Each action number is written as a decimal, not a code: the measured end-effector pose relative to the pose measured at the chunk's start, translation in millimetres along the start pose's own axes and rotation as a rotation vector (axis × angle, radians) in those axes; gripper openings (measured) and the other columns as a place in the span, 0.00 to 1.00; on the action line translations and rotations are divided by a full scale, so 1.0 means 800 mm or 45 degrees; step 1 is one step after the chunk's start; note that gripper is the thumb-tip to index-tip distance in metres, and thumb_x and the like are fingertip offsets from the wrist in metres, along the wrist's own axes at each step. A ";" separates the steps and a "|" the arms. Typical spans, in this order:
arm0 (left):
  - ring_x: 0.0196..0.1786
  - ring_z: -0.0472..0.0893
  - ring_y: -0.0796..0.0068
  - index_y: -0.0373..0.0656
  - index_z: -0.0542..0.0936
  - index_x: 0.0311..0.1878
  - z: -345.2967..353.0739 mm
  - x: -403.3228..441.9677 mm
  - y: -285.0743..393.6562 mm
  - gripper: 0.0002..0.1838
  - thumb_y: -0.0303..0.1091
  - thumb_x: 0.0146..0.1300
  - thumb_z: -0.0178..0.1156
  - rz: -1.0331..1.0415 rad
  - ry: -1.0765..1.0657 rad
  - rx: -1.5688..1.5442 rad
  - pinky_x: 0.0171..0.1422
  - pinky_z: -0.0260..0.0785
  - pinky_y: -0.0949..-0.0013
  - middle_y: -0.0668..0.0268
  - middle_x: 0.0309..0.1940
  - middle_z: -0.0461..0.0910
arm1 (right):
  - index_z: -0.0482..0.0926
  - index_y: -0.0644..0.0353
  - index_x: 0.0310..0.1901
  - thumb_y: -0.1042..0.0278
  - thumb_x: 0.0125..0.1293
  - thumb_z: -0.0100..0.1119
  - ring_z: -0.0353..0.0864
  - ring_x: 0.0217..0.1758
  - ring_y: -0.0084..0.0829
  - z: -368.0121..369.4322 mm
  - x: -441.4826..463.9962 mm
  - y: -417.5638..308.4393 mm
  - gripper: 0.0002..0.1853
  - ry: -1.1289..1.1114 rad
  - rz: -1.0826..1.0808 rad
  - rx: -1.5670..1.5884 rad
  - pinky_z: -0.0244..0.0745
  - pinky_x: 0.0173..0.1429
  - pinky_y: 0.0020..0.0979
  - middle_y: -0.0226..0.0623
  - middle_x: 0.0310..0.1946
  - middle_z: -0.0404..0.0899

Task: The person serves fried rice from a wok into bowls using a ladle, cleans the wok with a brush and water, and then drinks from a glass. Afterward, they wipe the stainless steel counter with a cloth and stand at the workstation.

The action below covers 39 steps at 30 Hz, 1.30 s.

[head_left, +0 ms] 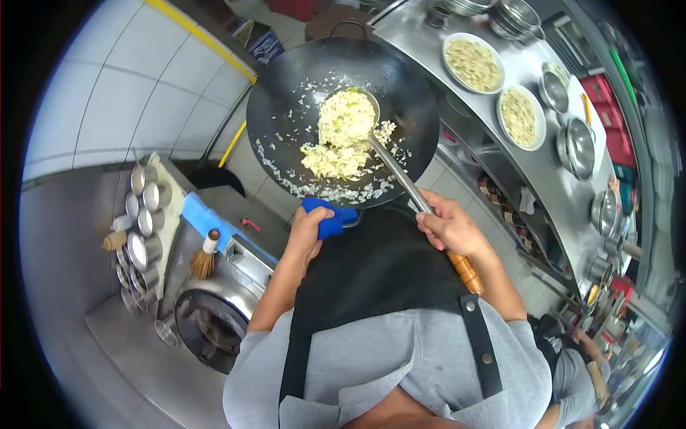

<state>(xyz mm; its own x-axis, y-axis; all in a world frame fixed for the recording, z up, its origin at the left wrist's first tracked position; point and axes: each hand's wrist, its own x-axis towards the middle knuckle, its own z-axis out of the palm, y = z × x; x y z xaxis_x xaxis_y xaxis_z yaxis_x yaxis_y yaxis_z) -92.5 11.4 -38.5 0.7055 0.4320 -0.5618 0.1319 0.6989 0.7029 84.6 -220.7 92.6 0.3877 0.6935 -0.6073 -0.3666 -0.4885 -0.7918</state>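
Observation:
A large black wok (279, 100) is held out in front of my apron, with fried rice (332, 164) in its middle and loose grains stuck about its sides. My left hand (311, 227) grips the wok's near handle through a folded blue cloth (330, 219). In my right hand (451, 223) is a long metal ladle (396, 168) with a wooden grip end, its fingers wrapped round the shaft. The ladle's bowl lies inside the wok, heaped with fried rice (347, 114).
To the right, a steel counter (429, 28) bears two white bowls (539, 129) of fried rice and several metal bowls (576, 146). At left are a stove burner (207, 325), a straw brush (203, 264) and several metal canisters (144, 250). Another person (572, 372) stands at lower right.

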 end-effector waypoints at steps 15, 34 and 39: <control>0.46 0.84 0.68 0.32 0.79 0.55 0.140 0.025 -0.002 0.21 0.26 0.56 0.62 -0.045 -0.272 0.178 0.51 0.79 0.66 0.60 0.46 0.83 | 0.58 0.58 0.82 0.72 0.79 0.52 0.66 0.15 0.15 -0.130 -0.122 0.040 0.33 0.279 -0.361 0.532 0.63 0.21 0.20 0.26 0.27 0.70; 0.52 0.83 0.62 0.33 0.76 0.59 0.169 -0.009 -0.032 0.25 0.25 0.56 0.63 0.083 0.038 0.052 0.62 0.77 0.60 0.57 0.50 0.81 | 0.61 0.49 0.82 0.72 0.70 0.61 0.88 0.51 0.51 -0.292 -0.047 0.191 0.40 1.383 -0.207 -0.549 0.82 0.55 0.41 0.58 0.61 0.82; 0.55 0.82 0.61 0.35 0.76 0.60 0.193 -0.018 -0.035 0.26 0.25 0.55 0.63 0.140 0.119 -0.012 0.62 0.76 0.58 0.58 0.52 0.81 | 0.62 0.42 0.82 0.71 0.69 0.62 0.88 0.48 0.53 -0.321 -0.024 0.231 0.40 1.539 -0.384 -0.609 0.82 0.52 0.43 0.53 0.58 0.85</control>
<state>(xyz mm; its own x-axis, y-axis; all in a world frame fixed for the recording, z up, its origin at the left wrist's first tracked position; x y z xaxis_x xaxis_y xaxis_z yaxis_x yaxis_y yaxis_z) 0.6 -102.3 17.2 0.6474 0.5574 -0.5198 0.0504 0.6492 0.7589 226.1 -460.5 -58.7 0.9929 0.0257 0.1158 0.0998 -0.7093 -0.6978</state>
